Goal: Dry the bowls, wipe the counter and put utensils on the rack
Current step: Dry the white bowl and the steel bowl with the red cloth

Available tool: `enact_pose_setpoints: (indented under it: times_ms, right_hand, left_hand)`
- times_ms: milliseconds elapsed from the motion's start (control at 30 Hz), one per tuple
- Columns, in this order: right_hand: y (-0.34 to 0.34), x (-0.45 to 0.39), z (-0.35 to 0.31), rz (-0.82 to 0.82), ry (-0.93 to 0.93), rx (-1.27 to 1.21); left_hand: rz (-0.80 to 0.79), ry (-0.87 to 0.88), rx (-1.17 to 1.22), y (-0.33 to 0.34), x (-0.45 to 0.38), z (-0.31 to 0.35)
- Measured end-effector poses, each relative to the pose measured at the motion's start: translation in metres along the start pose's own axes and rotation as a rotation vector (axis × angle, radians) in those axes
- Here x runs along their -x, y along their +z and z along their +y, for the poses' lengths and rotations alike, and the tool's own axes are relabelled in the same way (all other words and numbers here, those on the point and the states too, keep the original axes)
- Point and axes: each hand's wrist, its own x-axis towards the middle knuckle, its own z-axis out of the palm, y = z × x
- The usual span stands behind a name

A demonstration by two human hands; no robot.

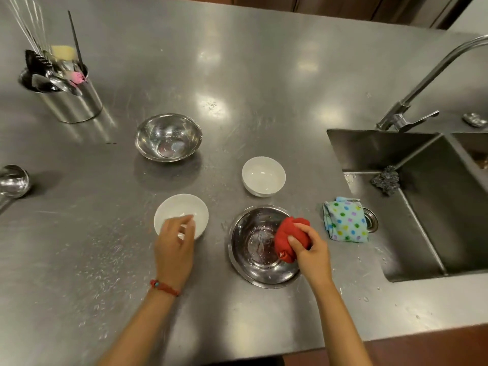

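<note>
The right hand (310, 253) reaches in from the counter's near edge, forearm angled up and left, wrist bent; its fingers (293, 240) are clenched around a bunched red cloth (289, 237), pressed against the right inner wall of the near steel bowl (257, 249), whose inside looks wet. The left hand (174, 247), a red cord bracelet (165, 287) at the wrist, stretches forward palm down with loosely curled, released fingers over the near rim of a white bowl (182, 211); whether they touch the rim I cannot tell, as they are blurred. A second white bowl (264, 175) stands farther back, toward the sink (422, 207); a second steel bowl (169, 137) sits mid-counter (264, 88). The utensil holder (71, 101), full of utensils, stands near the far left corner; a ladle (13, 180) lies at the left edge. A dotted cloth (344, 220) lies folded on the sink's drainboard, a steel scourer (385, 180) behind it. No readable writing shows anywhere.
</note>
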Motion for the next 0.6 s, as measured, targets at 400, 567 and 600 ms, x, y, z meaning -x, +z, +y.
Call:
enact_pose_setpoints:
  times_ms: [400,567,600]
  right_hand:
    - [0.029,-0.017,0.012,-0.221,-0.112,0.643]
    - [0.036,-0.009,0.019,-0.291,-0.089,0.65]
    - [0.039,-0.005,0.02,-0.323,-0.114,0.627]
  left_hand:
    - [-0.338,-0.448,0.15,0.074,0.041,-0.002]
    - [-0.24,-0.444,0.168,0.082,0.04,-0.002]
    - [-0.239,-0.433,0.172,0.083,0.041,-0.002]
